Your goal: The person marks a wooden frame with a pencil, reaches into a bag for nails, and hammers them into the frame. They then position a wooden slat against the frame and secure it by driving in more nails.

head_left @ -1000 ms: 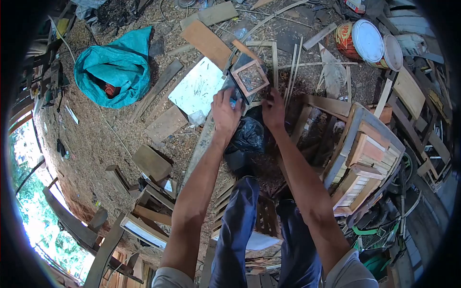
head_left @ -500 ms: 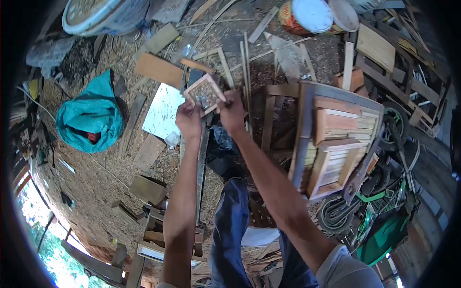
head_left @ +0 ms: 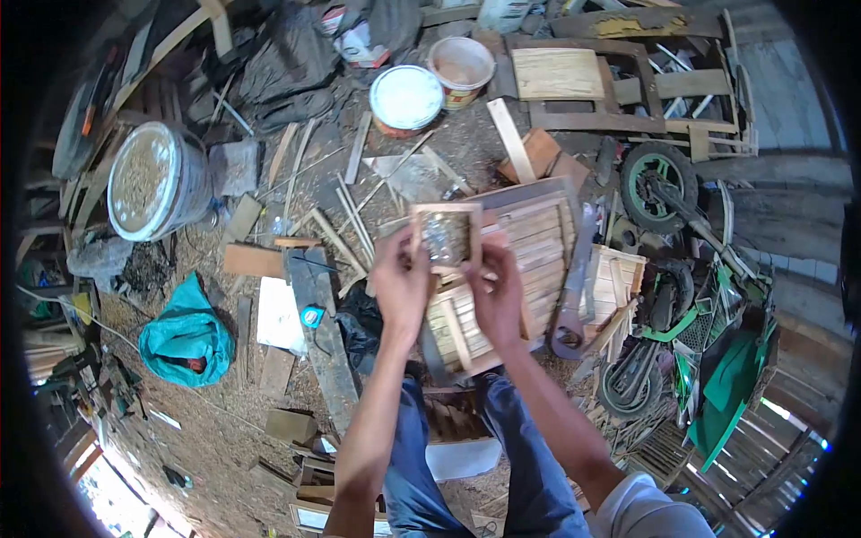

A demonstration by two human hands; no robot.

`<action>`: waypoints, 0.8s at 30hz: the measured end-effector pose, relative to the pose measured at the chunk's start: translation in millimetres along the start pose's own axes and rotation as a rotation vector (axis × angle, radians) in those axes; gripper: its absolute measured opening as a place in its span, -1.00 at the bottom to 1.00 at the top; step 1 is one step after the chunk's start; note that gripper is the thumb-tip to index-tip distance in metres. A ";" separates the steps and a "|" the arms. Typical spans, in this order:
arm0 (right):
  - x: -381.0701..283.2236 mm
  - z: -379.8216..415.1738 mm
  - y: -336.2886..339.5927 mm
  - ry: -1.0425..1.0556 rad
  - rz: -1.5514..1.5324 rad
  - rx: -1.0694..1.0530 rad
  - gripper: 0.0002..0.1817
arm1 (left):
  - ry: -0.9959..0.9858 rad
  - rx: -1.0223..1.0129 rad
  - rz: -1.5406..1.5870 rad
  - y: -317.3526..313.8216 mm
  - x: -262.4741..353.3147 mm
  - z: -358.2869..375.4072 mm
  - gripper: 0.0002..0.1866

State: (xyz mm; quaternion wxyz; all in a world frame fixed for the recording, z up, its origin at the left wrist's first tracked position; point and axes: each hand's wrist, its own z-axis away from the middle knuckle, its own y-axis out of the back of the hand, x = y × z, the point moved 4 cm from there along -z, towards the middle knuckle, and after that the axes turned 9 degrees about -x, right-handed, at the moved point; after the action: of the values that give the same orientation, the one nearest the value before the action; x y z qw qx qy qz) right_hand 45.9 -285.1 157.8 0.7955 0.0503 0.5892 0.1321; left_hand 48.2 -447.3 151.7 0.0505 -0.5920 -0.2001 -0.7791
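Between my two hands is a small square wooden frame (head_left: 446, 208), raised and open in its middle. My left hand (head_left: 401, 285) grips its left side, and my right hand (head_left: 498, 291) has hold of its lower right corner. Below and beyond the hands lies a slatted wooden bench (head_left: 543, 255). A larger wooden frame (head_left: 457, 336) rests on that bench, partly covered by my right hand. On a long dark plank (head_left: 334, 377) to the left sits a turquoise tape measure (head_left: 311, 316), beside a black plastic bag (head_left: 359, 327).
A turquoise sack (head_left: 188, 336) and a large bucket (head_left: 148, 184) stand at the left. A white-lidded bucket (head_left: 406, 97) and an open pail (head_left: 462, 67) are at the back. A green motorbike (head_left: 668, 327) is at the right. Wood offcuts and shavings litter the ground.
The view has swung to the right. My hands have carried the small frame from over the plank to over the slatted bench, and it now sits squarer to me.
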 end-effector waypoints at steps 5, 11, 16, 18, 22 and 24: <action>49.9 -46.1 113.3 -0.028 0.228 0.155 -0.58 | -0.028 -0.229 0.006 -132.1 7.5 -24.6 -0.68; 79.7 -73.5 138.6 -0.150 0.541 0.099 -0.62 | -0.066 -0.229 -0.171 -187.8 -32.6 -28.8 -0.67; 78.2 -49.9 148.0 -0.103 0.260 0.093 -0.58 | 0.075 -0.172 -0.221 -181.5 -30.0 -7.7 -0.64; 91.7 -39.2 152.0 0.016 0.408 0.102 -0.53 | -0.080 -0.148 -0.204 -179.1 -33.2 12.7 -0.64; 83.5 1.2 167.6 -0.059 0.256 0.054 -0.52 | -0.063 -0.059 -0.279 -165.6 6.6 84.5 -0.69; 83.2 23.6 171.4 -0.108 0.191 0.048 -0.55 | 0.061 -0.058 -0.133 -156.0 3.2 116.8 -0.70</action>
State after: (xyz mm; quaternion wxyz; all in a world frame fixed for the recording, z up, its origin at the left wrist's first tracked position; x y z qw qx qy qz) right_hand 64.9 -96.4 128.4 0.8085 0.1324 0.5410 0.1902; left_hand 103.4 -260.7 141.0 -0.0125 -0.5547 -0.2150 -0.8037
